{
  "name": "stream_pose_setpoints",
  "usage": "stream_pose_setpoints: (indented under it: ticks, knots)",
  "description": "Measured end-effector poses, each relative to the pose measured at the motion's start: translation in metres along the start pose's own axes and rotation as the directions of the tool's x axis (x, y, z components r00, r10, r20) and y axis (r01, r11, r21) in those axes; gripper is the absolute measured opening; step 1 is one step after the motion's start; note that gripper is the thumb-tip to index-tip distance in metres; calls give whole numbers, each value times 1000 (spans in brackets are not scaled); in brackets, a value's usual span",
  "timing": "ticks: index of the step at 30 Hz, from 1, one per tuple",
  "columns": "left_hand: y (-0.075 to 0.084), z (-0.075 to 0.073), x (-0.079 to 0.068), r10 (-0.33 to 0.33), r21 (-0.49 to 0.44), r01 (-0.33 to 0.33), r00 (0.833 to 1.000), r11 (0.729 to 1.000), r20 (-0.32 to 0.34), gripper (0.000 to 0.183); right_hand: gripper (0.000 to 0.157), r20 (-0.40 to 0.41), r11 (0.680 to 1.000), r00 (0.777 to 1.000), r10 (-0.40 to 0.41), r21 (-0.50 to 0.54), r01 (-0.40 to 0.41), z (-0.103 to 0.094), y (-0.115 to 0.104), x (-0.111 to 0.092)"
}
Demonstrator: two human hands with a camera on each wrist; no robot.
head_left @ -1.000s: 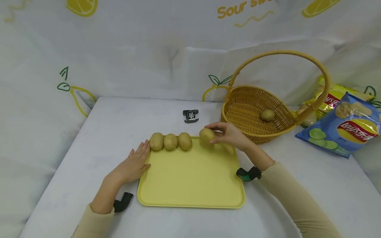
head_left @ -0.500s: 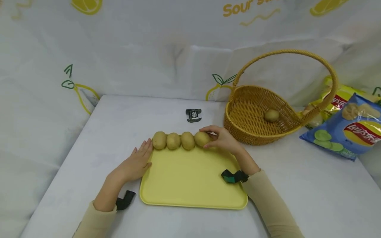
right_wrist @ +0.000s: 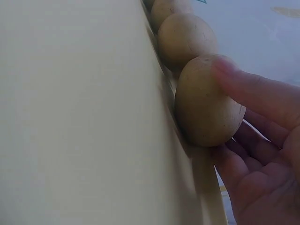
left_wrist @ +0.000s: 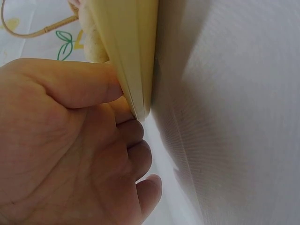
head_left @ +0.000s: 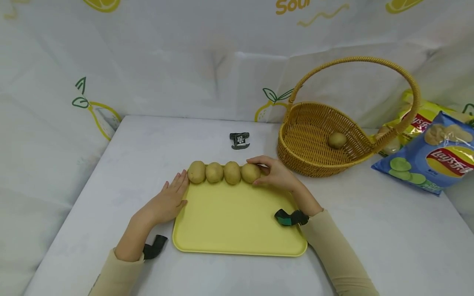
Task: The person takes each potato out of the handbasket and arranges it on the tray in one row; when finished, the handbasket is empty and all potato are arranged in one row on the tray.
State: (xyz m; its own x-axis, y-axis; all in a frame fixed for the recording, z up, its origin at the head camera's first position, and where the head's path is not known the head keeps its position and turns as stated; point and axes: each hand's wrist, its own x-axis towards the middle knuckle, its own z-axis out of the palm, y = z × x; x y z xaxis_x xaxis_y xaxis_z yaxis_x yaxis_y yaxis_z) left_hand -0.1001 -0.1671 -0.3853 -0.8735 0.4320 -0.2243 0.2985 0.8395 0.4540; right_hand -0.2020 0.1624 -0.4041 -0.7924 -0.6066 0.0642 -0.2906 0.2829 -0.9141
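Observation:
Several potatoes stand side by side in a row along the far edge of a yellow tray (head_left: 237, 222). My right hand (head_left: 275, 174) holds the rightmost potato (right_wrist: 206, 103) between thumb and fingers, beside its neighbour in the row. My left hand (head_left: 166, 203) lies along the tray's left edge with straight fingers, their tips right at the leftmost potato (head_left: 196, 172). In the left wrist view, the left thumb (left_wrist: 89, 84) meets the tray's rim, while the other fingers reach past its side.
A wicker basket (head_left: 296, 158) with a tall handle stands at the back right, one potato (head_left: 337, 140) inside. Right of it lean a blue chip bag (head_left: 431, 154) and a yellow chip bag (head_left: 411, 111). A small black object (head_left: 239, 140) lies behind the tray.
My right hand has brought its potato left and down to the end of the row, then stayed there over the last half second. The left hand has kept its place.

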Motion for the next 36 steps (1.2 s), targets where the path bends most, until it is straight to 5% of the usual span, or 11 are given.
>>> stream_pose_setpoints:
  ticks: [22, 36]
  knots:
    - [-2, 1, 0, 10, -1, -10, 1000, 1000, -17, 61, 48, -56, 982, 997, 47, 188, -36, -2, -3, 0]
    - [-6, 5, 1, 14, 1, -14, 1000, 1000, -19, 62, 46, -82, 966, 997, -7, 258, 28, -5, -12, -2]
